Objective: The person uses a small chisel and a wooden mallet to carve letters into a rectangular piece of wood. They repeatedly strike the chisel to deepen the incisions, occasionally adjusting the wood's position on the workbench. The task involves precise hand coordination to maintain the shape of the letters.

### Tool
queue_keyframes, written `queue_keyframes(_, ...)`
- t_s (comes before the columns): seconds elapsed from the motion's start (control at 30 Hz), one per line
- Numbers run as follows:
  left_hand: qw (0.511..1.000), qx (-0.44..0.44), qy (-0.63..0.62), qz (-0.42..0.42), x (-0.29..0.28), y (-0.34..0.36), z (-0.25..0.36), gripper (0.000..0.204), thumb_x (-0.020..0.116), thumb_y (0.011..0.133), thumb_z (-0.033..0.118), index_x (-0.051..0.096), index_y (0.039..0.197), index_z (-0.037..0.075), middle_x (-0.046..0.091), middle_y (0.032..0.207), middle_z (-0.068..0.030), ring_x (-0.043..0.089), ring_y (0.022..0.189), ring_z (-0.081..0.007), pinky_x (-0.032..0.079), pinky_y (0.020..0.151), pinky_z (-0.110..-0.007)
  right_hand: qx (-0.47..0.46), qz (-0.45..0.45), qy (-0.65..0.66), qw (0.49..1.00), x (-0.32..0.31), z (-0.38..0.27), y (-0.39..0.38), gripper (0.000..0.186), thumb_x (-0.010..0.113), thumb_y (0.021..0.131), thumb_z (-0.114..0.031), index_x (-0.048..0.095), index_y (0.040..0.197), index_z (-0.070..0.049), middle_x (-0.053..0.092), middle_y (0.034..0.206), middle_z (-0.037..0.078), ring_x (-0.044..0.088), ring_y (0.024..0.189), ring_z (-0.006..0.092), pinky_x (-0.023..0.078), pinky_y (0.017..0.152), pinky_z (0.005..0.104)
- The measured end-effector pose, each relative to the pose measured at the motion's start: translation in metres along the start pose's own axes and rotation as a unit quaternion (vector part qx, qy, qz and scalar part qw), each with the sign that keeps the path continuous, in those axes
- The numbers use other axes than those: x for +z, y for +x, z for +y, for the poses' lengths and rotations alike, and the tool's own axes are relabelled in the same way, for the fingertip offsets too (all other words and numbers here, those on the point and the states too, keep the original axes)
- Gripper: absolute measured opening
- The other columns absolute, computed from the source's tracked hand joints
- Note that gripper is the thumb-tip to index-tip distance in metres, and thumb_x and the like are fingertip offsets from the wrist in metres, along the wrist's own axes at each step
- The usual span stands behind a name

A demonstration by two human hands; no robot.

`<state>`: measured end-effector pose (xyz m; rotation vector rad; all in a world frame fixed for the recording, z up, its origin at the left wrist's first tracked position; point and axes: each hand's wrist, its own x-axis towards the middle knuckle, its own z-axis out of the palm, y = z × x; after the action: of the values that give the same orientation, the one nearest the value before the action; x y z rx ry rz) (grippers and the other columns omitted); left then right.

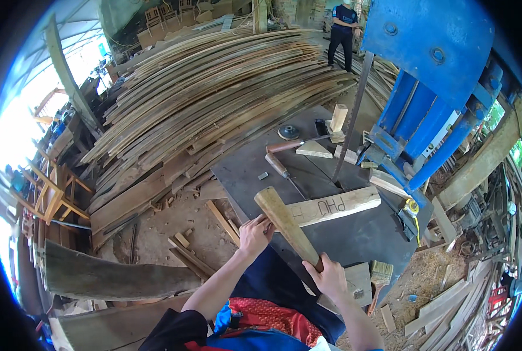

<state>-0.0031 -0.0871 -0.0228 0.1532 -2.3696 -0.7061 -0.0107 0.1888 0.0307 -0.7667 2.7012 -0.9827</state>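
My right hand (pixel 331 276) is closed round the narrow end of a club-shaped wooden mallet (pixel 284 219), which slants up and left over a pale wooden board (pixel 343 206). The board has dark handwriting on its face and lies on the dark metal saw table (pixel 249 158). At the board's left end my left hand (pixel 256 235) is closed, its fingers against the wood; the mallet hides part of that end. Just beyond the board are two chisel-like tools with wooden handles, one chisel (pixel 277 166) nearer and another chisel (pixel 284 146) behind it.
A band saw's upright blade (pixel 354 117) passes through the table beneath its blue housing (pixel 430 47). A yellow tape measure (pixel 412 206), a brush (pixel 381 272), a black disc (pixel 289 132) and wood offcuts (pixel 314 150) lie about. Stacked planks (pixel 214 88) fill the back; another person (pixel 344 35) stands there.
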Motion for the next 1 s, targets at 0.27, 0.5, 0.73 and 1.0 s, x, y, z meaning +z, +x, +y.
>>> queue_keyframes(0.27,0.998,-0.060,-0.016,-0.025,-0.001,0.008,0.005,0.006,0.076,0.091,0.010,0.079,0.095,0.006,0.072,0.089,-0.0066,0.072,0.068,-0.0218,0.056,0.064,-0.036,0.022,0.005,0.099,0.995,0.003,0.009,0.012,0.057,0.069,0.099,-0.053,0.065,0.102,0.004,0.070,0.078,0.030,0.070,0.077,0.0512,0.056,0.067,0.0563)
queue_keyframes(0.5,0.960,-0.183,-0.198,-0.069,-0.025,0.018,0.018,0.016,0.065,0.105,0.017,0.070,0.104,0.001,0.072,0.090,-0.0068,0.071,0.073,-0.0156,0.055,0.069,-0.031,0.062,-0.004,0.220,0.974,0.006,0.020,0.023,0.049,0.071,0.100,-0.044,0.065,0.099,0.005,0.067,0.068,0.018,0.067,0.055,0.0324,0.052,0.053,0.0428)
queue_keyframes(0.73,0.668,0.099,-0.681,-0.282,-0.138,0.064,0.165,0.019,0.064,0.105,0.017,0.067,0.092,0.003,0.076,0.101,-0.0186,0.073,0.093,-0.0352,0.058,0.082,-0.043,0.148,-0.042,0.330,0.931,0.001,0.028,0.023,0.044,0.070,0.103,-0.041,0.066,0.103,0.003,0.060,0.063,0.005,0.057,0.042,0.0124,0.044,0.040,0.0304)
queue_keyframes(1.0,0.491,0.250,-0.778,-0.301,-0.163,0.076,0.216,0.014,0.079,0.094,0.016,0.082,0.092,0.002,0.079,0.104,-0.0148,0.066,0.079,-0.0257,0.054,0.069,-0.037,0.167,-0.033,0.348,0.922,-0.003,0.020,0.023,0.043,0.068,0.104,-0.040,0.065,0.105,0.004,0.059,0.064,0.004,0.056,0.041,0.0120,0.043,0.039,0.0297)
